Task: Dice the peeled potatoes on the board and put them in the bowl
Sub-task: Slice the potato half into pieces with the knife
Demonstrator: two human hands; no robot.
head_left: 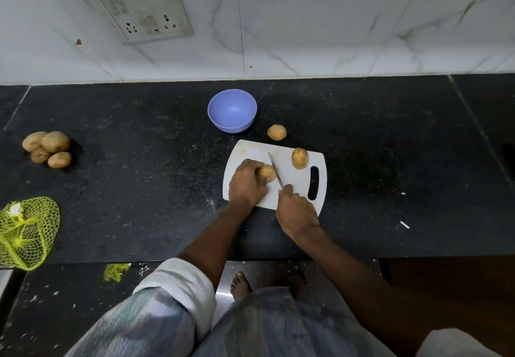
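While the potato sits near the middle of the white cutting board, the left hand grips it from the left, fingers curled round its near-left side. The right hand holds the knife, fingers wrapped round the handle, and the blade lies across the potato's right end. It looks like a first cut, since the potato is still whole. It also looks unpeeled from here, skin brown.

To do this step well: keep the left fingertips tucked back from the blade line. Take a flat slice first, then turn the potato onto that face so the round body can't roll. Press straight down and don't saw sideways.

A second potato stands on the board's far right, near the handle slot, so keep the blade clear of it. A third potato lies on the dark surface just beyond the board. The blue bowl is behind the board and looks empty, a short reach for the dice.

Far left on the surface are a pile of potatoes and a yellow net bag.
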